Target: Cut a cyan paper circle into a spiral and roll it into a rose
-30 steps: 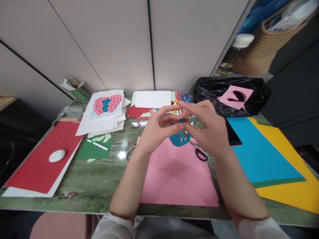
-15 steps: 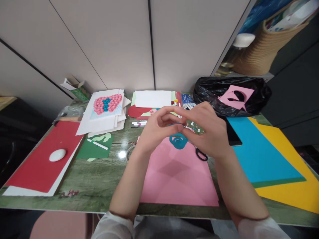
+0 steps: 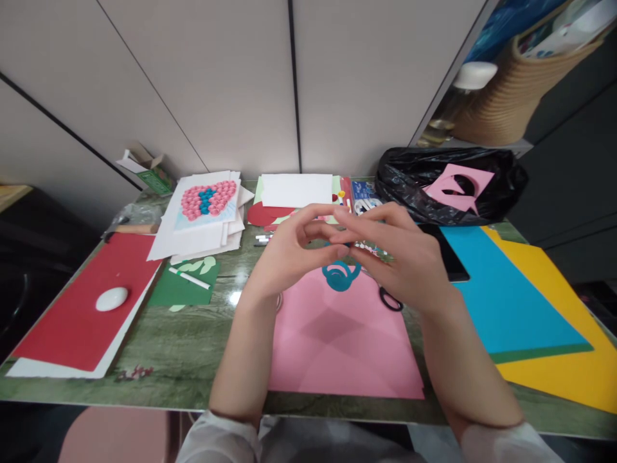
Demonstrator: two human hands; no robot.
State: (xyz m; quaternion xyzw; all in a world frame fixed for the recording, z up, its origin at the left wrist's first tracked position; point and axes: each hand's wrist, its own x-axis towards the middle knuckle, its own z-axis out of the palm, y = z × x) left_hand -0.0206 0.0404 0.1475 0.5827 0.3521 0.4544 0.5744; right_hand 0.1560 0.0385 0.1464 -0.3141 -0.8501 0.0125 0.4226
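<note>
A curled blue paper strip (image 3: 339,276) hangs in spiral loops beneath my fingertips, above a stack of pink paper (image 3: 342,347). My left hand (image 3: 294,247) pinches the strip's upper end from the left, thumb and fingers bent inward. From the right, my right hand (image 3: 402,257) meets it, its fingertips touching those of my left hand on the rolled part. My fingers mostly hide that rolled part. Partly behind my right hand, scissors with a black handle (image 3: 390,299) lie on the pink paper.
At left are red paper (image 3: 81,308) with a white oval object (image 3: 112,299) on it, green paper (image 3: 164,292) and a pink-and-blue heart picture (image 3: 209,200). At right lie a black tablet (image 3: 448,257), blue paper (image 3: 511,302), yellow paper (image 3: 578,379) and a black plastic bag (image 3: 400,173).
The hanging blue loops have drawn closer together and shifted slightly left. My hands have moved a little left, their fingertips still together on the strip.
</note>
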